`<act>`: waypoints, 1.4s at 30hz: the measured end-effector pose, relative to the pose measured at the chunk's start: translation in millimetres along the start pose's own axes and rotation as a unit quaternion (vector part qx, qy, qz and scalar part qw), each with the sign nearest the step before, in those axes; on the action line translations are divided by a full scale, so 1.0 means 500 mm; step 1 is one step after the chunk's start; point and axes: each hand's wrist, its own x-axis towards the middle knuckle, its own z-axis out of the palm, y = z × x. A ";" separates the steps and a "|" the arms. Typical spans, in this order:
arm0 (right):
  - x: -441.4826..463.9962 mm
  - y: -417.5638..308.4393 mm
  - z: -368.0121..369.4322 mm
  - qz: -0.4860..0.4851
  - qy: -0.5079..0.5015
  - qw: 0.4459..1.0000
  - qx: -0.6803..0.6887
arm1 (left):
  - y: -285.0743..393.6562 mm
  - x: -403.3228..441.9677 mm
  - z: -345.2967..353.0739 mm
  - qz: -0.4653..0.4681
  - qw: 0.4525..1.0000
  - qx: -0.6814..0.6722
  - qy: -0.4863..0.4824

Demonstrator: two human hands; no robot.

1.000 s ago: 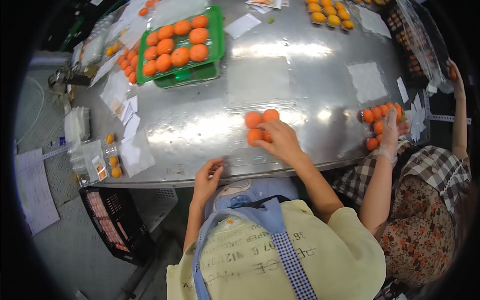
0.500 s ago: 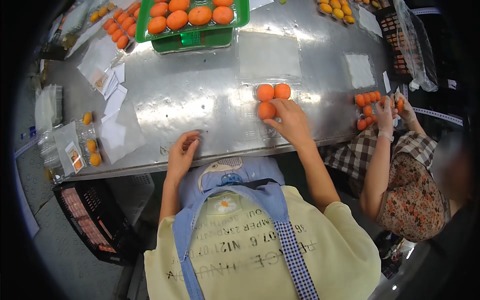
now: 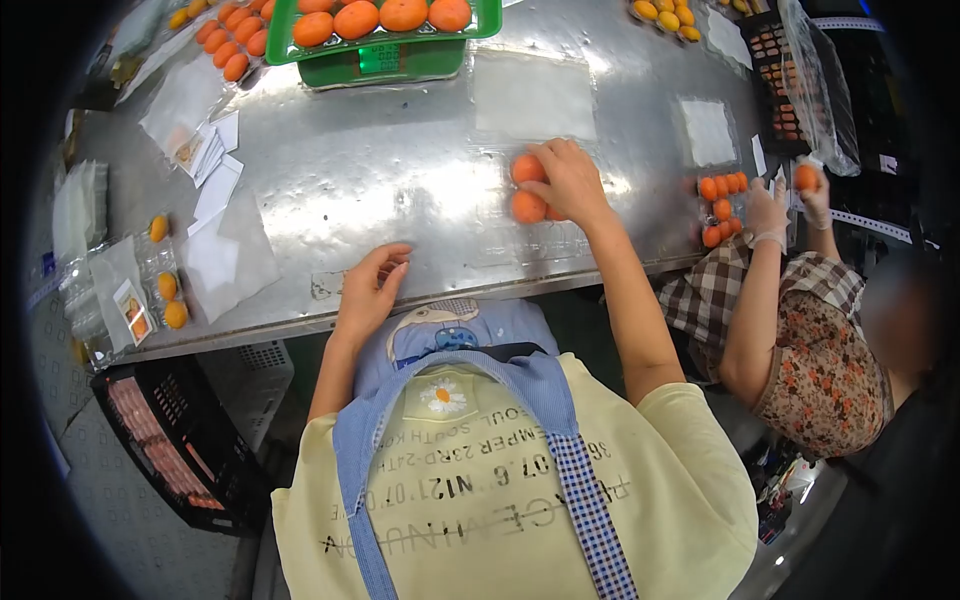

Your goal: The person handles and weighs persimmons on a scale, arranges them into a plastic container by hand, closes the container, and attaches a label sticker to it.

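Observation:
Several orange fruits (image 3: pixel 528 206) sit in a clear plastic tray (image 3: pixel 500 245) on the metal table. My right hand (image 3: pixel 572 182) reaches over them from the right, its fingers curled at the upper fruits and hiding part of them. Whether it grips a fruit is hidden. My left hand (image 3: pixel 376 284) hovers by the table's front edge, left of the tray, with fingers loosely bent and apart and nothing in it. Behind the fruits lies the tray's clear lid with a white sheet (image 3: pixel 535 98).
A green tray (image 3: pixel 484 20) of orange fruits rests on a green scale (image 3: pixel 425 62) at the back. White papers (image 3: pixel 217 190) and a clear pack with yellow fruits (image 3: pixel 167 287) are at left. A co-worker's gloved hand (image 3: pixel 768 210) is near another fruit tray at right.
The view has shifted. My right hand has moved from the lower fruits to the upper ones. The co-worker now holds a fruit up at the right.

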 end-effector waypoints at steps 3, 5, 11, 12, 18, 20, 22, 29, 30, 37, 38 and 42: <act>0.009 0.004 -0.010 0.029 -0.031 0.999 0.006 | -0.003 -0.001 0.008 -0.001 1.000 0.007 0.001; 0.009 0.011 -0.004 0.026 -0.008 0.999 0.037 | -0.001 -0.002 0.011 -0.007 1.000 0.012 0.003; -0.029 -0.011 -0.054 0.165 -0.007 0.901 0.401 | 0.028 0.009 0.017 0.013 0.999 -0.032 0.001; -0.043 -0.021 -0.053 0.174 -0.013 0.840 0.513 | 0.056 0.015 0.026 0.025 0.998 -0.057 0.002; -0.096 -0.107 -0.054 0.071 -0.106 0.544 0.829 | 0.223 0.051 0.092 0.174 0.979 -0.102 -0.024; -0.101 -0.122 -0.049 0.055 -0.125 0.540 0.831 | 0.229 0.055 0.098 0.198 0.974 -0.100 -0.034; -0.113 -0.130 -0.035 0.070 -0.126 0.542 0.828 | 0.227 0.054 0.099 0.204 0.975 -0.084 -0.043; -0.096 -0.165 -0.091 0.053 -0.079 0.750 0.655 | 0.217 0.038 0.086 0.257 0.966 0.016 0.029; -0.096 -0.167 -0.091 0.063 -0.080 0.747 0.657 | 0.217 0.040 0.086 0.270 0.962 0.028 0.038; -0.084 -0.134 -0.083 0.124 -0.071 0.750 0.646 | 0.211 0.046 0.092 0.054 0.939 -0.339 0.001; -0.082 -0.133 -0.086 0.134 -0.051 0.751 0.644 | 0.206 0.048 0.086 0.026 0.927 -0.373 -0.032; -0.080 -0.139 -0.089 0.108 -0.052 0.784 0.610 | 0.183 0.055 0.074 -0.046 0.884 -0.450 -0.117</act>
